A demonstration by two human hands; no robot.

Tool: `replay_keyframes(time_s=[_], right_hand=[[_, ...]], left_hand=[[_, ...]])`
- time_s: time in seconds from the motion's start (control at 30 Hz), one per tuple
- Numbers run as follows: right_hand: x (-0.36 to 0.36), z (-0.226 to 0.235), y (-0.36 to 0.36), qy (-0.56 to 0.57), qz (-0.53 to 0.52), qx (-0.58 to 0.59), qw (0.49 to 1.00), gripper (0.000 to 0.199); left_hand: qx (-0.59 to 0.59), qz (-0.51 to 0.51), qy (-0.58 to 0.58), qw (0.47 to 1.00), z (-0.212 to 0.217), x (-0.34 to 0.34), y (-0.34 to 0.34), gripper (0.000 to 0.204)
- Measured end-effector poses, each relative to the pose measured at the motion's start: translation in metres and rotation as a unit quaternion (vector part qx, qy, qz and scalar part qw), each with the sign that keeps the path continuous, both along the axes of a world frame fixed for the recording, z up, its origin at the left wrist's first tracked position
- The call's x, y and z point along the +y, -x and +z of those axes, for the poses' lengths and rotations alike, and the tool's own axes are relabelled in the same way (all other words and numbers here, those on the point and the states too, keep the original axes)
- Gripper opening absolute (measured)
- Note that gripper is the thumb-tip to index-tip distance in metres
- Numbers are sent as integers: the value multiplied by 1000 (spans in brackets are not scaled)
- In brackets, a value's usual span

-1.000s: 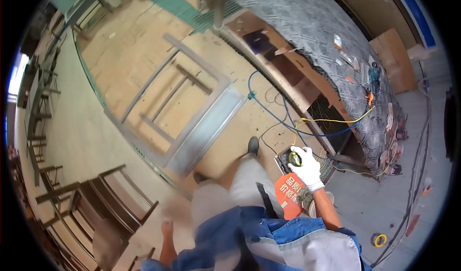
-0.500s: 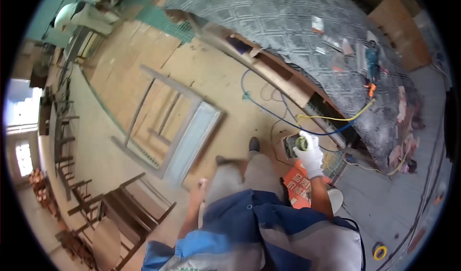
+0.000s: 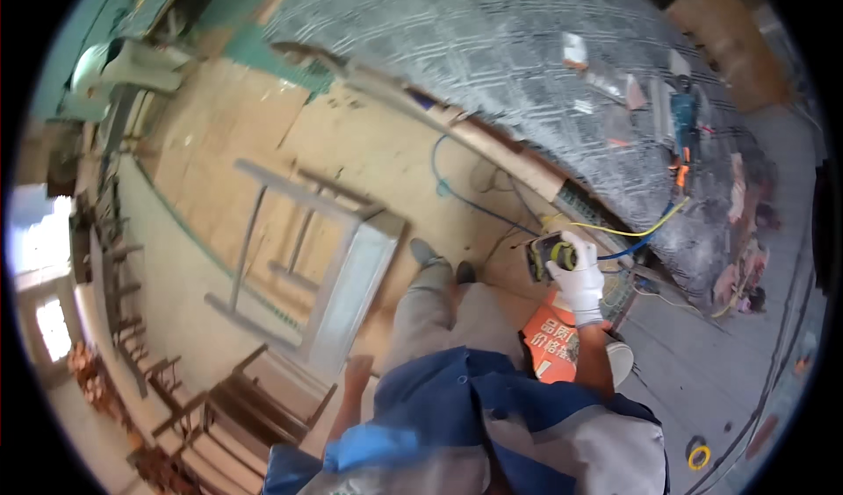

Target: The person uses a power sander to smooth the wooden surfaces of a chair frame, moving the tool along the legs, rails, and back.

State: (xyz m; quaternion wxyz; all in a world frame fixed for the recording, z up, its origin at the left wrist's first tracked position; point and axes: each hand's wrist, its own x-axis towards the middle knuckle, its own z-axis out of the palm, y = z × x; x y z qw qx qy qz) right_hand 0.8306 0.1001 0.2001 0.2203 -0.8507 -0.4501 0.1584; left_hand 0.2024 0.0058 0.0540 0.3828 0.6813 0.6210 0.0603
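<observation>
My right hand [image 3: 577, 276], in a white glove, is wrapped round a green and black power sander [image 3: 538, 258]. The sander is held up off the floor, beside the worktable's edge. My left hand [image 3: 357, 373] is bare and hangs low near the corner of a grey wooden chair [image 3: 338, 306]; its fingers are too small and blurred to make out. The chair lies tipped on the floor ahead of me and to the left, with its pale flat panel toward me and its legs pointing away.
A patterned grey padded table [image 3: 492, 47] fills the far right, with a teal power tool [image 3: 684, 122] on it. Blue hose [image 3: 479, 204] and yellow hose [image 3: 615, 230] trail near the sander. An orange-red box [image 3: 551, 337] stands by my right leg. Dark wooden chairs [image 3: 263, 390] are at left. Another person [image 3: 132, 65] bends far left.
The sander has come up and slightly right in my right hand. My left hand has dropped a little lower. One foot has stepped forward beside the chair as my view shifted.
</observation>
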Motion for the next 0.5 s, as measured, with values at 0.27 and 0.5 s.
replay_keyframes(time_s=[0.27,0.5], right_hand=[[50,22,-54,-44,-98,-20,994,68],[85,8,-159,-63,-228,-68,969,68]], left_hand=[[-121,276,151,941,-8,120,10,17],[109,63,76,989,-14,91,-7,30]])
